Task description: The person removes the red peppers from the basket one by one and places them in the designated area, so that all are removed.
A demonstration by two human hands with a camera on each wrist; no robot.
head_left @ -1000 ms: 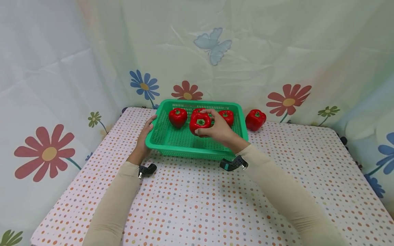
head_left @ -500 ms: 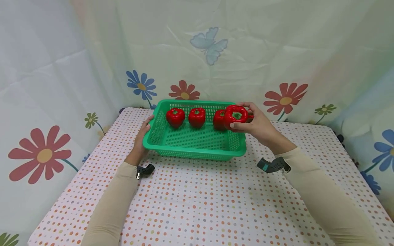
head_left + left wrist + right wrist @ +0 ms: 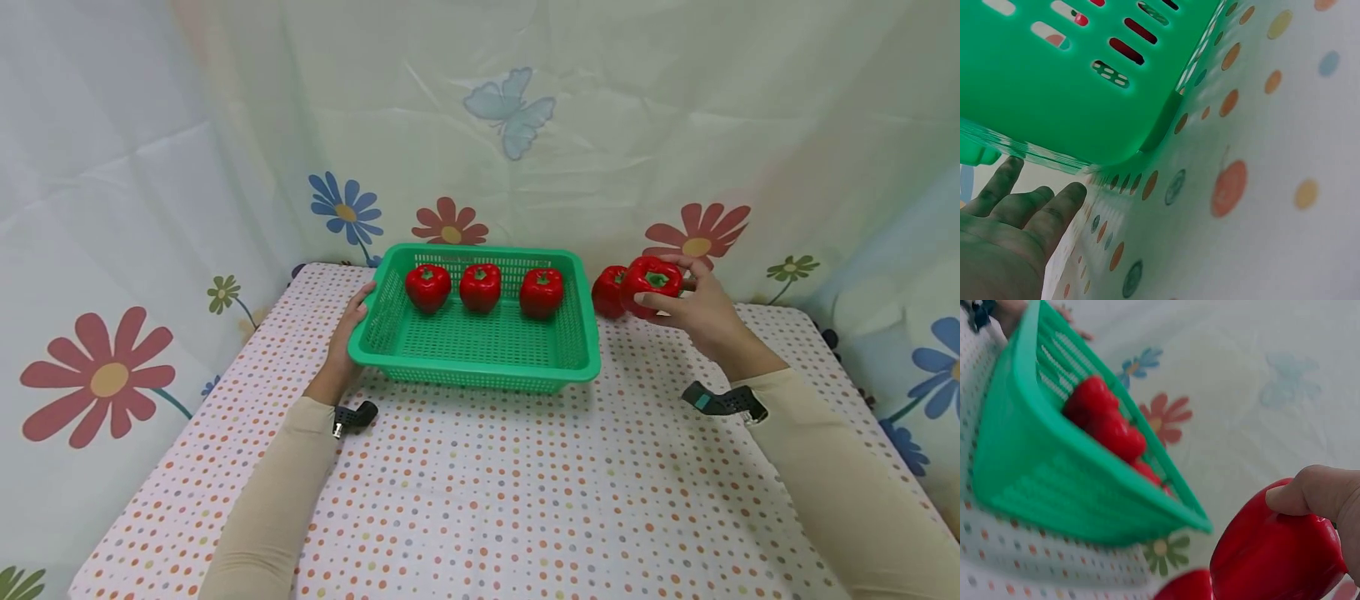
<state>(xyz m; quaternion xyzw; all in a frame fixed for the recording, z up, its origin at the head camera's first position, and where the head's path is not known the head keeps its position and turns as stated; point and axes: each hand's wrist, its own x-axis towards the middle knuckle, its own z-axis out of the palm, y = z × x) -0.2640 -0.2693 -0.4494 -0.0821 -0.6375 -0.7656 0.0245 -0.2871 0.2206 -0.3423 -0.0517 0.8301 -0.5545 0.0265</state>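
A glossy red bell pepper [image 3: 651, 287] is gripped in my right hand [image 3: 705, 310], right of the green basket. In the right wrist view the thumb lies across that pepper [image 3: 1279, 556]. Another red bell pepper [image 3: 609, 292] stands on the table just left of it, partly covered. Inside the green plastic basket [image 3: 480, 368], three red peppers stand in a row along the back: left [image 3: 428, 288], middle [image 3: 480, 287] and right [image 3: 541, 293]. My left hand [image 3: 347, 333] rests at the basket's left side, its fingers extended against the wall in the left wrist view.
A white dotted cloth [image 3: 465, 483] covers the table. Behind it hangs a pale curtain [image 3: 600, 125] printed with flowers and a butterfly. The basket's right wall [image 3: 587, 317] stands close beside the pepper on the table.
My right hand has carried its pepper from above the basket rightward, past the right wall, to beside the pepper on the table. The left hand stays at the basket.
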